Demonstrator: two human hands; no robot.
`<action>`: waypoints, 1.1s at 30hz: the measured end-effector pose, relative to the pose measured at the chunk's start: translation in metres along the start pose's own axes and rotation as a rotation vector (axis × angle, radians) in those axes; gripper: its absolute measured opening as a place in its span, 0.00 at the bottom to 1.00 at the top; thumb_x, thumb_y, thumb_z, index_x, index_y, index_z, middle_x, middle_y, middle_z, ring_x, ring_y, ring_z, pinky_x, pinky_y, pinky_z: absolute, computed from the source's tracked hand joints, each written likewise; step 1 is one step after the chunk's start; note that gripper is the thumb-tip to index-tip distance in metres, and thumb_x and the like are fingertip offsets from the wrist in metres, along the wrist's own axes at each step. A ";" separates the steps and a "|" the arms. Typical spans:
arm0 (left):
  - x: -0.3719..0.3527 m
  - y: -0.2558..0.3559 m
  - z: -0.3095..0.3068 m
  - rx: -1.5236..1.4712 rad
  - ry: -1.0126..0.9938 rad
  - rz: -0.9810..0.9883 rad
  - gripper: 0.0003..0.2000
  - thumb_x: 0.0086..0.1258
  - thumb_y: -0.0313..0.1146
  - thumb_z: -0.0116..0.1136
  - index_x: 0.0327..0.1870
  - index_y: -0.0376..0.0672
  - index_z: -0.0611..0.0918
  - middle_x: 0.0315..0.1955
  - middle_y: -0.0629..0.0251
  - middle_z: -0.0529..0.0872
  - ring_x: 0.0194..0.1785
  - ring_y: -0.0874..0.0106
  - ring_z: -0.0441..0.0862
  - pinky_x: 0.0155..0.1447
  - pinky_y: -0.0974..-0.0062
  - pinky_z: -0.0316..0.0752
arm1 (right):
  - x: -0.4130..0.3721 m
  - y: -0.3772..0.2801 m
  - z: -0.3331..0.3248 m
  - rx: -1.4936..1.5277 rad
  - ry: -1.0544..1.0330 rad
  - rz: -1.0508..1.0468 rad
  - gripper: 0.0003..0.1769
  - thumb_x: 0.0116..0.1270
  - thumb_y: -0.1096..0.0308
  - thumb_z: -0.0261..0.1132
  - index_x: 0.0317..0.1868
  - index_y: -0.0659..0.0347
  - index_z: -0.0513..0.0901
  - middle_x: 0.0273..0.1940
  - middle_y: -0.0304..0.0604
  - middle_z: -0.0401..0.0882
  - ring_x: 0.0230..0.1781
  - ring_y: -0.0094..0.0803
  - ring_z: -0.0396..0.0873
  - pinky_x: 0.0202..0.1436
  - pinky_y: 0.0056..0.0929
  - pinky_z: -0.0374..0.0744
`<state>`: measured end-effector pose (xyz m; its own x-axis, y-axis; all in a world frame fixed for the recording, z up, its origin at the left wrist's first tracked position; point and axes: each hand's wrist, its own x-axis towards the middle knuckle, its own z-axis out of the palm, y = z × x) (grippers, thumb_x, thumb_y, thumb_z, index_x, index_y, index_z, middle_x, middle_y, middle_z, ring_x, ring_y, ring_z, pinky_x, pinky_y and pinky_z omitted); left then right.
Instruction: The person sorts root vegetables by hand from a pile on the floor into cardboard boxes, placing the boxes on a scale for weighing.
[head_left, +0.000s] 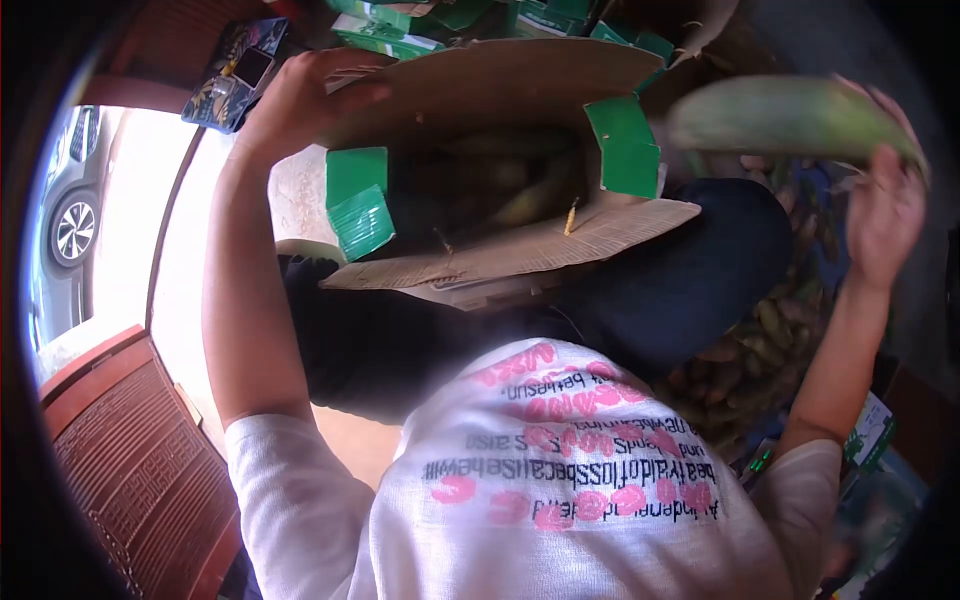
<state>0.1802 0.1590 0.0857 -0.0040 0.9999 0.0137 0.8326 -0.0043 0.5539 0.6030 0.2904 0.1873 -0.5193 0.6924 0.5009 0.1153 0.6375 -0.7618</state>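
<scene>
My right hand (888, 205) is closed around one end of a long green ear of corn in its husk (780, 118), blurred and held level to the right of the box. An open cardboard box (490, 85) stands in front of me, its brown flaps folded outward and green panels at both sides. Several long yellow-green pieces (530, 200) lie in shadow inside it. At the box's far left corner is my left hand (310, 95), its fingers stretched out and apart over the edge of the far flap.
A patterned phone or case (237, 75) lies beyond my left hand. Green cartons (390, 30) are stacked behind the box. To the right, a heap of elongated produce (760, 345) spreads over the floor beside my knee (730, 250). A carved brown wooden panel (140, 450) stands at the left.
</scene>
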 end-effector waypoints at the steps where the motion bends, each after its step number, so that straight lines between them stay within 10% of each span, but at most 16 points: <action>1: -0.001 0.000 -0.001 0.051 -0.002 -0.014 0.16 0.61 0.36 0.63 0.47 0.38 0.82 0.42 0.58 0.85 0.45 0.67 0.82 0.52 0.72 0.73 | 0.009 0.001 0.029 0.016 -0.095 -0.007 0.17 0.70 0.69 0.56 0.55 0.69 0.72 0.49 0.50 0.78 0.50 0.32 0.77 0.55 0.28 0.75; 8: -0.005 -0.007 -0.001 0.102 0.046 0.055 0.12 0.60 0.35 0.64 0.40 0.39 0.84 0.33 0.57 0.85 0.38 0.64 0.83 0.44 0.71 0.74 | -0.002 0.040 0.195 -0.085 -0.548 0.165 0.16 0.58 0.64 0.67 0.42 0.65 0.76 0.24 0.47 0.80 0.25 0.31 0.82 0.31 0.29 0.78; 17: -0.002 -0.009 -0.002 0.103 0.083 0.154 0.11 0.60 0.35 0.64 0.40 0.39 0.84 0.32 0.56 0.85 0.35 0.62 0.82 0.41 0.71 0.74 | -0.015 0.076 0.213 -0.230 -0.689 0.365 0.18 0.56 0.61 0.69 0.39 0.67 0.79 0.34 0.52 0.82 0.38 0.40 0.82 0.41 0.32 0.79; 24: -0.001 -0.002 -0.004 0.095 0.025 0.073 0.11 0.60 0.35 0.63 0.39 0.37 0.84 0.34 0.57 0.86 0.39 0.61 0.83 0.47 0.70 0.74 | -0.006 0.032 0.122 0.147 -0.346 0.388 0.12 0.63 0.74 0.63 0.47 0.66 0.78 0.43 0.42 0.79 0.47 0.27 0.78 0.51 0.23 0.78; 28: 0.000 -0.008 -0.002 0.126 0.061 0.108 0.13 0.60 0.39 0.64 0.40 0.39 0.84 0.37 0.54 0.85 0.42 0.61 0.83 0.48 0.69 0.75 | -0.023 0.035 0.054 0.084 -0.008 0.266 0.14 0.67 0.75 0.58 0.51 0.71 0.74 0.48 0.49 0.78 0.48 0.32 0.79 0.53 0.26 0.77; 33: -0.002 -0.004 -0.013 -0.255 0.045 -0.053 0.19 0.70 0.47 0.53 0.48 0.39 0.82 0.41 0.60 0.85 0.48 0.72 0.80 0.55 0.76 0.71 | -0.052 0.070 -0.007 0.686 0.499 0.617 0.16 0.66 0.74 0.58 0.51 0.75 0.71 0.46 0.53 0.78 0.47 0.40 0.78 0.59 0.35 0.75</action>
<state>0.1694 0.1567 0.0946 -0.0727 0.9973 0.0130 0.6637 0.0387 0.7470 0.6440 0.3011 0.1111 -0.1073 0.9924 -0.0595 -0.3446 -0.0933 -0.9341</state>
